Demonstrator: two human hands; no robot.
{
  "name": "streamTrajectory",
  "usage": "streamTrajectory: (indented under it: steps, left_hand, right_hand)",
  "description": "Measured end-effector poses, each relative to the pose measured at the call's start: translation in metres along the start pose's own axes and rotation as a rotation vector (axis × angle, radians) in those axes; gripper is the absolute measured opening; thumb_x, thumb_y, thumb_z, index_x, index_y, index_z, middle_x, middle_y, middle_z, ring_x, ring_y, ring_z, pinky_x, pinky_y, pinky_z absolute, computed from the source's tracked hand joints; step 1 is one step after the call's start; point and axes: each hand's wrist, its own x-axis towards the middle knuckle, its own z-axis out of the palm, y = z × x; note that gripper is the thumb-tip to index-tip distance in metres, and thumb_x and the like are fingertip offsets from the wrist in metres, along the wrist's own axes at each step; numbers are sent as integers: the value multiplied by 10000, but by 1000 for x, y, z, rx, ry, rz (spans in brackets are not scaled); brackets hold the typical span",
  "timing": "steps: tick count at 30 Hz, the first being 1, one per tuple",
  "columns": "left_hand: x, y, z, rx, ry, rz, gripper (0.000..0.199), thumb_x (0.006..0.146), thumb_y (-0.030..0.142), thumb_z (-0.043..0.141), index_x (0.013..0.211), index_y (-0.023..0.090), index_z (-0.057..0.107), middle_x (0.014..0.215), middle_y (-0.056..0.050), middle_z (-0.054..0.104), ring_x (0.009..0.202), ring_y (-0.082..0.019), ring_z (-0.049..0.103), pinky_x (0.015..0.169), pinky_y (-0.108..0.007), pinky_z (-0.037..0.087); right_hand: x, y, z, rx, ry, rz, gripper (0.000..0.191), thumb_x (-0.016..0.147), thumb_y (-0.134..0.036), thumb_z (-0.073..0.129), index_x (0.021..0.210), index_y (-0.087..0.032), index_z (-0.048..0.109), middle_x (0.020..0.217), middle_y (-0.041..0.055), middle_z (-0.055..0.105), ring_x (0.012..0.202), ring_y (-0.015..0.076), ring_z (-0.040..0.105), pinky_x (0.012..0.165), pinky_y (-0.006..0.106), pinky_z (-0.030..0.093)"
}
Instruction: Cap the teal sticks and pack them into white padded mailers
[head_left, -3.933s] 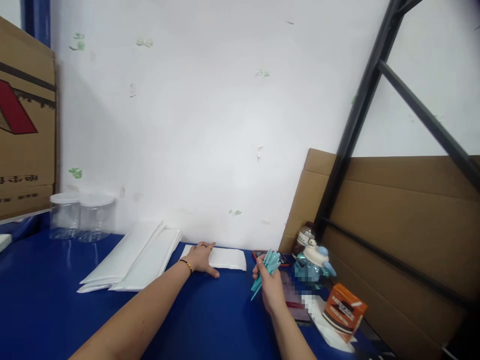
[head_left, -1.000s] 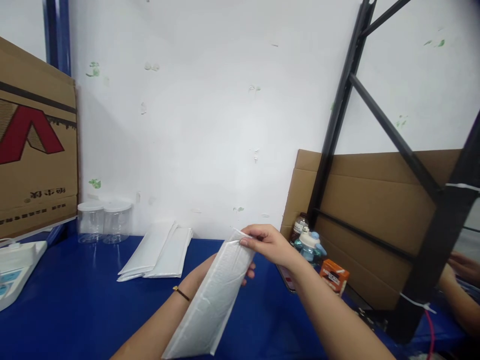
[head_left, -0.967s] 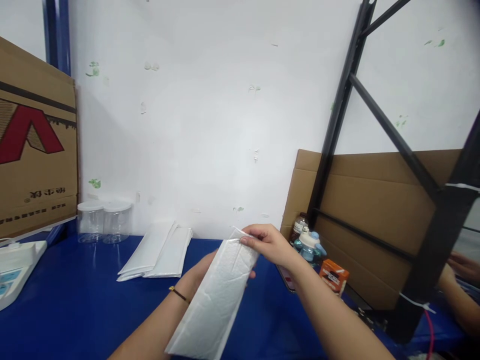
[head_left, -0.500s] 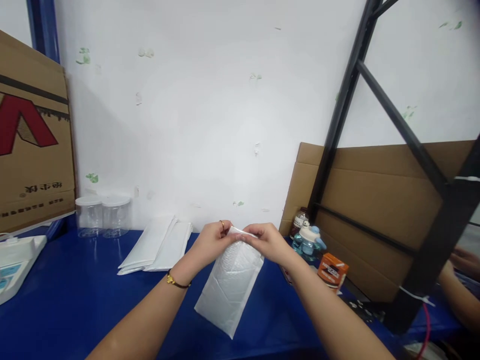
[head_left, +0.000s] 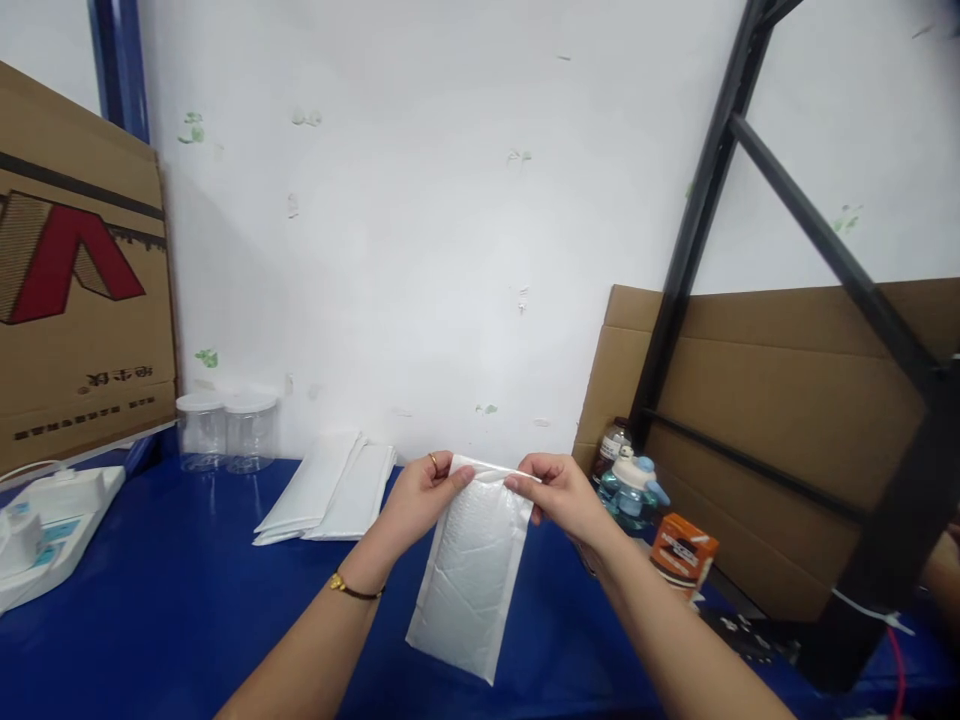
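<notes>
The padded envelope [head_left: 474, 575] is pinched at its upper edge by the left hand [head_left: 420, 495] and right hand [head_left: 566, 495]; its long axis is directed downward, slightly leftward.

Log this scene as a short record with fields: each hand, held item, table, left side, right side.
Left hand: pinches the padded envelope at its top edge, left end
Right hand: pinches the same edge, right end
Held item: padded envelope, white
Table: blue
Left side: other white envelopes, two lidded clear jars, power strip
Right side: orange box, teal bottle
</notes>
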Motion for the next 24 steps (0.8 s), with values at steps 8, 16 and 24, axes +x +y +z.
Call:
streamTrajectory:
  steps: [8, 16, 24]
  left_hand:
    - [-46, -27, -65, 309, -278, -178, 298, 690, 415, 619, 884, 192, 581, 880, -21, 616, 801, -199, 553, 693, -266, 417]
    - [-72, -29, -202, 890, -283, -688, 219, 423, 331, 678, 605, 215, 639, 660, -15, 629, 667, -271, 568, 630, -350, 414]
    - [-66, -47, -221, 1082, -209, -624, 244, 369, 217, 666, 613, 216, 660, 683, -25, 657, 642, -272, 579, 665, -390, 423]
  right_hand:
    - [-24, 40, 33, 255, 19, 227, 363, 685, -487, 653, 652, -166, 489, 473, -28, 548, 382, 112, 546, 341, 183, 374]
    - [-37, 86, 88, -25, -464, 444, 225, 691, -349, 600, 779, -143, 606, 648, 20, 666, 364, 80, 547, 307, 150, 337]
    - [-8, 95, 73, 24, -391, 387, 254, 715, -363, 586, 819, -133, 616, 658, 19, 672, 350, 45, 481, 322, 145, 260]
